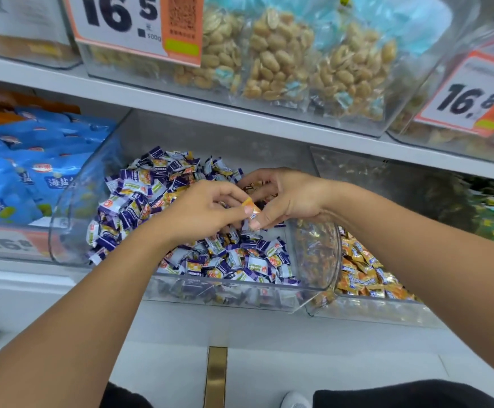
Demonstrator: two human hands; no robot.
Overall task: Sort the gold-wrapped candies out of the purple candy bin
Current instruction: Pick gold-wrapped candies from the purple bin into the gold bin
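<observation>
Shelf tags [134, 22] read 16.5, 16.8; left hand [201, 210] pinches gold candy [250, 205].

Left grip [207, 212] and right grip [284, 197] meet, fingers curled.

Bright, even shop light, seemingly from overhead; shadows faint. Soft glare streaks the clear bin fronts [239, 293]. Wide-angle bend curves the shelf edge [239, 113] and stretches the forearms. Price tag [134, 25] and frame corners blurred; centre sharper.
</observation>
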